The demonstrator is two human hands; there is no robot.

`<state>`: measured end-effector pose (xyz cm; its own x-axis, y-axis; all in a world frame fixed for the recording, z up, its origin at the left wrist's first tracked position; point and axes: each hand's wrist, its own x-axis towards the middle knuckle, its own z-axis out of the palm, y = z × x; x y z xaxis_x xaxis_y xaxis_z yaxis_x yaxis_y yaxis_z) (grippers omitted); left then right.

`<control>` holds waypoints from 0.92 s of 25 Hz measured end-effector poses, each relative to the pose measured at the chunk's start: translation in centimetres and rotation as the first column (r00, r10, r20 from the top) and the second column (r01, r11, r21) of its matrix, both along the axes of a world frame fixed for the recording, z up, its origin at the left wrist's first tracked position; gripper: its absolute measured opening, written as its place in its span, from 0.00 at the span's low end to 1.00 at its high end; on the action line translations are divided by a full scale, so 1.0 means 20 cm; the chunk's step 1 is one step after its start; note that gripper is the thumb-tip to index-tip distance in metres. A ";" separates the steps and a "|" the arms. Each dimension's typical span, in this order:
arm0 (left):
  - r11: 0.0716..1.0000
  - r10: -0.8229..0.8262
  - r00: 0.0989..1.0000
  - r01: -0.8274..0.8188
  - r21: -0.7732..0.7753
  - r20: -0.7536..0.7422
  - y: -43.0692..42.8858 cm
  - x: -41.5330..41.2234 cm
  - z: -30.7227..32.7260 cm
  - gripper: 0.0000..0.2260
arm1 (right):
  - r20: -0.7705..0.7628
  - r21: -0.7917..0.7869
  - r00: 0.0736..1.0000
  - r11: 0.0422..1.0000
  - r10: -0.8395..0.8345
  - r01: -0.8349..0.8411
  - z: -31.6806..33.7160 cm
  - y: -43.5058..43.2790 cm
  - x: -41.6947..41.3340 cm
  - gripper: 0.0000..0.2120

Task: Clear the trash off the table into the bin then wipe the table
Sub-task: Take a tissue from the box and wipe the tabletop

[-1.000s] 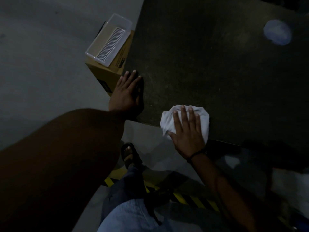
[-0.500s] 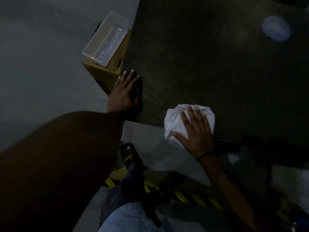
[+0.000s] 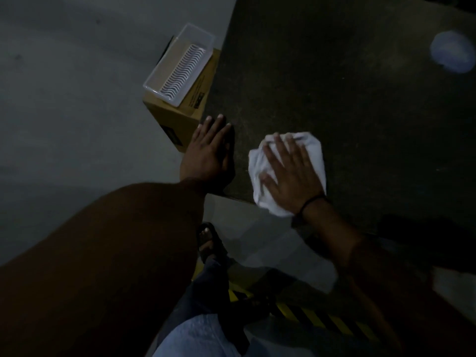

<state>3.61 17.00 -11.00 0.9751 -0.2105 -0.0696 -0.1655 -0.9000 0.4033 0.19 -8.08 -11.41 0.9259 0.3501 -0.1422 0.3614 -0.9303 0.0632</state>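
Note:
A dark table (image 3: pixel 334 86) fills the upper right of the head view. On its near edge lies a crumpled white cloth (image 3: pixel 313 150). My right hand (image 3: pixel 291 173) presses flat on the cloth with straight, spread fingers. My left hand (image 3: pixel 208 153) rests flat on the table's near left corner, fingers straight. The scene is dim.
A cardboard box (image 3: pixel 177 119) stands on the floor beside the table's left edge, with a clear plastic tray (image 3: pixel 180 65) on top. A pale round patch (image 3: pixel 452 55) shows at the table's far right. Yellow-black floor tape (image 3: pixel 322 320) runs below. My sandalled foot (image 3: pixel 208 240) is under the table edge.
My right hand has slid the cloth along the near edge, first to the right, then back a little to the left and further onto the table. My left hand stays on the corner.

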 end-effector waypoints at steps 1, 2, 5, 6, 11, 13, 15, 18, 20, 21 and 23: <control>1.000 0.001 1.000 -0.001 -0.001 0.001 0.00 0.00 0.00 0.29 | 0.023 0.027 0.993 0.993 -0.118 0.117 0.00 0.00 0.09 0.37; 1.000 0.003 1.000 -0.003 0.001 0.003 0.00 0.00 0.00 0.29 | 0.037 0.061 0.954 0.954 -0.297 0.294 0.00 0.03 0.17 0.37; 1.000 -0.007 1.000 0.008 -0.028 0.025 0.00 0.00 0.01 0.30 | 0.004 0.119 0.837 0.831 -0.548 0.544 -0.01 0.28 0.33 0.37; 0.999 -0.013 1.000 0.013 -0.043 0.021 0.00 0.00 0.01 0.30 | 0.011 0.115 0.901 0.895 -0.434 0.430 -0.01 0.33 0.34 0.37; 1.000 -0.019 0.999 0.018 -0.024 -0.025 0.01 0.01 0.01 0.31 | 0.054 0.064 0.996 0.996 -0.066 0.063 0.00 0.19 0.55 0.36; 0.999 -0.018 1.000 0.018 -0.032 -0.009 0.01 0.01 0.00 0.30 | 0.061 0.094 0.916 0.916 -0.396 0.390 -0.02 0.26 0.61 0.37; 0.998 -0.023 0.999 0.024 -0.063 0.027 0.01 0.02 -0.02 0.30 | 0.060 0.088 0.909 0.910 -0.412 0.406 -0.02 0.39 0.66 0.38; 0.997 -0.028 0.998 0.032 -0.063 0.059 0.01 0.01 -0.05 0.29 | 0.049 0.036 0.992 0.992 0.118 -0.120 -0.02 0.39 0.78 0.39; 0.999 -0.025 0.997 0.028 -0.045 0.068 0.01 0.02 -0.07 0.28 | 0.025 0.033 0.935 0.934 0.355 -0.356 0.01 0.35 0.93 0.38; 0.999 -0.022 0.997 0.026 -0.046 0.075 0.01 0.02 -0.07 0.28 | 0.026 0.033 0.914 0.914 0.404 -0.405 0.01 0.36 1.00 0.38; 0.999 -0.010 0.996 0.014 -0.040 0.093 0.00 0.01 -0.07 0.27 | 0.005 0.011 0.902 0.902 0.431 -0.431 -0.01 0.44 1.07 0.39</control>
